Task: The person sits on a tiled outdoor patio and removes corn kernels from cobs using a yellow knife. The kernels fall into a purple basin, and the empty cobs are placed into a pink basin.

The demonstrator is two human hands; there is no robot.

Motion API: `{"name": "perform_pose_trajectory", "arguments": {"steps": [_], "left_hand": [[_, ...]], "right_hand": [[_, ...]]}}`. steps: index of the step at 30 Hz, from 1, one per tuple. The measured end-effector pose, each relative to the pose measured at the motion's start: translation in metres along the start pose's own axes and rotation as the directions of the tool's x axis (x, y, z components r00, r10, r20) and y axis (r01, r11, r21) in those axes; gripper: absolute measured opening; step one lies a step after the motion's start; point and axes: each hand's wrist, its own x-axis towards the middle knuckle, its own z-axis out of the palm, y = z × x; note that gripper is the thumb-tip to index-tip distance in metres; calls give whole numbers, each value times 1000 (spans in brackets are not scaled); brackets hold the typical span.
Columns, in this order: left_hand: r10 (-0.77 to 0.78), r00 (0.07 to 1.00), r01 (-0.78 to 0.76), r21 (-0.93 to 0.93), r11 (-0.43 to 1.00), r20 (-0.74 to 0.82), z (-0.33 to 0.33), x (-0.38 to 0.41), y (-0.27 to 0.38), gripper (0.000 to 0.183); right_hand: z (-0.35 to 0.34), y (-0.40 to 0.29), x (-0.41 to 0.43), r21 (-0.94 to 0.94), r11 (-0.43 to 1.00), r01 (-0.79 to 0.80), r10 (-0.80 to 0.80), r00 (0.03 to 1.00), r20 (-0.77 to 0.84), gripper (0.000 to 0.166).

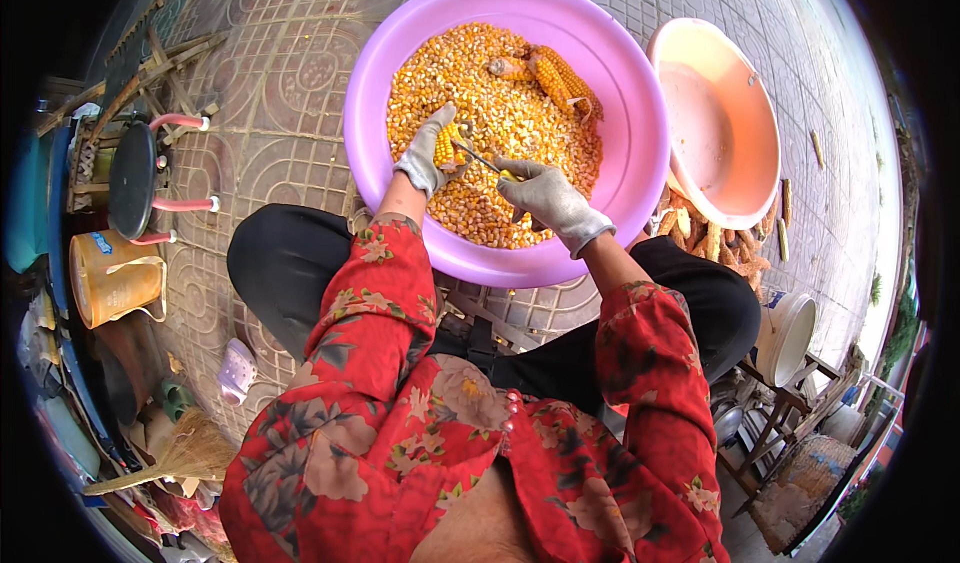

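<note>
A large purple plastic basin [634, 150] stands before me, holding a broad heap of loose corn kernels [442, 64]. Over the heap, my gloved left hand [427, 150] grips an ear of corn [448, 146] with yellow kernels on it. My right hand [551, 197], also in a grey-white work glove, is closed around the yellow handle [510, 176] of a screwdriver-like tool. The tool's thin metal shaft [480, 158] reaches to the held ear; its tip is hard to make out. Several more ears of corn [559, 82] lie on the kernels at the basin's far right.
An orange plastic basin [750, 127] leans at the right over a pile of corncobs [739, 251]. Stray cobs [817, 149] lie on the paving. At the left are a stool [133, 180], a yellow bucket [112, 278], a purple clog [237, 371] and a straw broom [187, 447]. A white bucket [791, 338] sits right.
</note>
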Motion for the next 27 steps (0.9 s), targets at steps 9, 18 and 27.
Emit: {"name": "perform_pose_trajectory", "arguments": {"steps": [9,18,27], "left_hand": [[187,978,-139,-369,919,97,-1,8,-12,38],[185,983,-183,-185,965,-9,-16,26,-14,57],[135,980,-140,-26,990,-144,-33,59,-10,47]], "right_hand": [[27,30,-8,189,982,-6,20,997,-74,54],[31,-4,-11,-59,996,-59,47,981,-186,40],[45,-29,18,-604,781,157,-333,924,-190,29]]}}
